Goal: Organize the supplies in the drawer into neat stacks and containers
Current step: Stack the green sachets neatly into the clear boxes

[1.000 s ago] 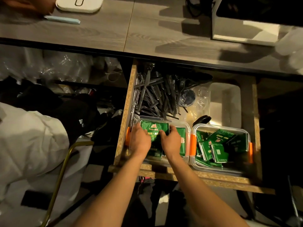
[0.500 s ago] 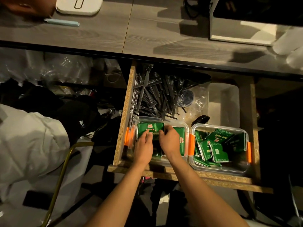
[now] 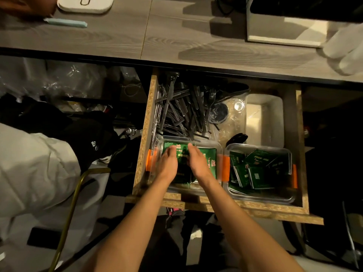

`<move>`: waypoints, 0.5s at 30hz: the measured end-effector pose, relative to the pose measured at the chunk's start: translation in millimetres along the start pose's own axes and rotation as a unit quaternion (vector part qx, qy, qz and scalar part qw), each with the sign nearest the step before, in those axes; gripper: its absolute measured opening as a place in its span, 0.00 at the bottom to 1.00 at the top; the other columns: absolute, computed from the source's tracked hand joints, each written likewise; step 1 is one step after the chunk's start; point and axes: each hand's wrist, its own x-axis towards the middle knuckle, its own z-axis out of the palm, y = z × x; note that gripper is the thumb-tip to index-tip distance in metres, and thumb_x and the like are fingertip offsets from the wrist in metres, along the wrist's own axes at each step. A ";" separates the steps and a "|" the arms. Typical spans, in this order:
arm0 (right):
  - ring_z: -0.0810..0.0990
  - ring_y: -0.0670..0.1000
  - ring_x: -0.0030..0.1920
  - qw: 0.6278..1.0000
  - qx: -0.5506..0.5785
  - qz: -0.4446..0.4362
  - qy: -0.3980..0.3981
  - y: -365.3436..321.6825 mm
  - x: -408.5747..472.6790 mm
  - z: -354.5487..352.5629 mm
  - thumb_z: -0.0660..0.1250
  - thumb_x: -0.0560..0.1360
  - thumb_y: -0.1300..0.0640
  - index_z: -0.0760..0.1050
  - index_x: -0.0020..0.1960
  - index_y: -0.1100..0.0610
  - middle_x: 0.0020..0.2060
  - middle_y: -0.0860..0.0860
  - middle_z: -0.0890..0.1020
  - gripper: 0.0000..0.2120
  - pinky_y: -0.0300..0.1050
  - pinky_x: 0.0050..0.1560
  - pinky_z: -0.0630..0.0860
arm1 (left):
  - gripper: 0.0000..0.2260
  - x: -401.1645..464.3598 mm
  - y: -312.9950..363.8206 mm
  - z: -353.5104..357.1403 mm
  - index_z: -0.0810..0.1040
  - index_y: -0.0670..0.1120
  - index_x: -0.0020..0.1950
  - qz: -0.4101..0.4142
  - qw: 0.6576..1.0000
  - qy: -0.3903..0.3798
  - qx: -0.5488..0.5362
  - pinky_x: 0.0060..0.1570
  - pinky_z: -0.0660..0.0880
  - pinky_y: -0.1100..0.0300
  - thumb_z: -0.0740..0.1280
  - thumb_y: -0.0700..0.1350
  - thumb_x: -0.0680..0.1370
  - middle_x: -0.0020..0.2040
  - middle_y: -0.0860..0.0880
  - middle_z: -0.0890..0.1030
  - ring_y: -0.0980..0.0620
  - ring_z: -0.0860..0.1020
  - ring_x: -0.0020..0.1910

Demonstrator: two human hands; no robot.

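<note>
While both hands (image 3: 167, 163) (image 3: 198, 163) lie flat, fingers straight, on green packets (image 3: 208, 160), the grip holds nothing. Packets' long axis runs front-to-back in lh container (image 3: 219, 146).

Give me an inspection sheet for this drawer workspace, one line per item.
Surface: open chipboard drawer under a grey wood-grain counter.
Job's things: left clear container holds stacked green packets; right clear container holds jumbled green packets.
Clutter: loose pile of black plastic cutlery; empty white tub.
Grippers: left hand and right hand rest on the stacked packets, fingers extended.
Cables: dark cable on the counter.
Surroundings: white pad, pale blue pen, chair frame.
</note>
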 end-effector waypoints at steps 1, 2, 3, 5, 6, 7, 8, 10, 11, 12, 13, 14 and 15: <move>0.73 0.53 0.68 0.999 0.023 -0.005 0.023 -0.9 -1.6 -3.8 0.53 0.76 0.34 0.72 0.70 0.53 0.68 0.53 0.76 0.32 0.57 0.72 0.65 | 0.25 -2.3 2.4 -0.3 0.68 0.51 0.76 0.026 1.000 0.009 -0.013 0.75 0.59 0.45 0.47 0.60 0.85 0.76 0.48 0.67 0.45 0.63 0.76; 0.75 0.52 0.65 0.998 0.039 -0.010 0.046 0.1 -3.2 -8.4 0.53 0.74 0.33 0.75 0.66 0.53 0.64 0.52 0.79 0.32 0.59 0.70 0.68 | 0.24 -4.8 4.5 0.5 0.69 0.53 0.75 0.054 0.998 0.021 -0.034 0.73 0.61 0.47 0.47 0.60 0.84 0.73 0.50 0.70 0.46 0.66 0.74; 0.77 0.52 0.62 0.996 0.064 -0.022 0.062 -0.1 -7.2 -13.4 0.54 0.75 0.34 0.78 0.61 0.51 0.59 0.50 0.81 0.28 0.58 0.68 0.71 | 0.23 -8.6 6.8 2.3 0.69 0.54 0.74 0.078 0.995 0.027 -0.058 0.70 0.65 0.50 0.48 0.60 0.84 0.69 0.52 0.73 0.49 0.69 0.71; 0.80 0.53 0.58 0.987 0.134 -0.039 0.079 -3.9 -21.4 -24.8 0.56 0.81 0.43 0.79 0.52 0.48 0.52 0.49 0.82 0.15 0.55 0.63 0.75 | 0.19 -18.7 14.6 9.8 0.72 0.56 0.70 0.102 0.987 0.006 -0.122 0.62 0.70 0.52 0.51 0.59 0.84 0.60 0.58 0.75 0.54 0.74 0.62; 0.80 0.53 0.57 0.982 0.160 -0.051 0.085 -3.5 -26.5 -32.1 0.56 0.83 0.48 0.79 0.49 0.48 0.51 0.50 0.82 0.14 0.53 0.61 0.76 | 0.17 -23.6 18.2 16.0 0.73 0.58 0.67 0.113 0.982 -0.010 -0.152 0.62 0.72 0.50 0.52 0.60 0.83 0.58 0.60 0.76 0.55 0.75 0.60; 0.81 0.53 0.56 0.978 0.174 -0.066 0.091 -3.5 -32.3 -41.0 0.56 0.84 0.50 0.79 0.49 0.48 0.51 0.51 0.83 0.14 0.51 0.58 0.77 | 0.17 -29.8 22.8 22.4 0.75 0.60 0.63 0.127 0.977 -0.024 -0.169 0.62 0.74 0.48 0.53 0.62 0.80 0.57 0.61 0.77 0.56 0.76 0.59; 0.81 0.52 0.55 0.975 0.184 -0.079 0.098 -3.3 -38.7 -50.1 0.56 0.84 0.52 0.80 0.50 0.49 0.51 0.52 0.83 0.13 0.49 0.56 0.77 | 0.18 -36.4 28.0 29.0 0.76 0.60 0.61 0.143 0.973 -0.037 -0.179 0.62 0.74 0.49 0.54 0.63 0.78 0.58 0.60 0.78 0.56 0.76 0.59; 0.82 0.50 0.51 0.967 0.197 -0.090 0.135 2.6 -47.4 -69.0 0.58 0.83 0.53 0.80 0.49 0.51 0.49 0.52 0.84 0.12 0.45 0.53 0.77 | 0.17 -46.8 35.3 44.4 0.77 0.59 0.59 0.169 0.964 -0.068 -0.193 0.60 0.75 0.52 0.55 0.62 0.77 0.58 0.58 0.79 0.57 0.77 0.58; 0.82 0.50 0.48 0.964 0.187 -0.092 0.163 8.2 -50.4 -80.0 0.59 0.83 0.53 0.80 0.47 0.51 0.46 0.52 0.84 0.12 0.46 0.52 0.76 | 0.14 -52.1 39.0 52.3 0.77 0.58 0.58 0.179 0.959 -0.083 -0.202 0.58 0.75 0.54 0.56 0.60 0.79 0.58 0.57 0.79 0.57 0.78 0.58; 0.81 0.51 0.46 0.962 0.176 -0.092 0.188 14.4 -53.7 -91.4 0.60 0.82 0.52 0.81 0.45 0.52 0.43 0.52 0.84 0.13 0.48 0.51 0.76 | 0.12 -56.2 41.8 60.5 0.76 0.58 0.58 0.183 0.955 -0.101 -0.211 0.57 0.76 0.56 0.56 0.57 0.82 0.58 0.56 0.79 0.57 0.78 0.58; 0.82 0.51 0.46 0.959 0.171 -0.094 0.208 21.5 -55.9 -103.0 0.61 0.82 0.52 0.82 0.45 0.52 0.43 0.54 0.84 0.13 0.49 0.51 0.77 | 0.10 -60.4 45.7 68.9 0.76 0.58 0.57 0.184 0.951 -0.122 -0.218 0.55 0.75 0.58 0.56 0.54 0.84 0.57 0.55 0.79 0.56 0.78 0.57; 0.82 0.52 0.46 0.955 0.173 -0.089 0.222 27.0 -58.9 -114.3 0.60 0.82 0.52 0.82 0.46 0.54 0.44 0.56 0.84 0.13 0.49 0.51 0.77 | 0.10 -64.1 48.9 77.3 0.76 0.58 0.56 0.177 0.948 -0.140 -0.225 0.56 0.75 0.57 0.55 0.51 0.86 0.58 0.54 0.79 0.54 0.78 0.58; 0.82 0.52 0.48 0.952 0.185 -0.075 0.231 32.3 -60.8 -125.3 0.60 0.82 0.54 0.82 0.48 0.56 0.45 0.58 0.83 0.13 0.46 0.50 0.77 | 0.11 -65.6 49.9 86.0 0.75 0.58 0.56 0.159 0.948 -0.155 -0.228 0.57 0.75 0.56 0.54 0.49 0.86 0.58 0.52 0.79 0.52 0.78 0.59</move>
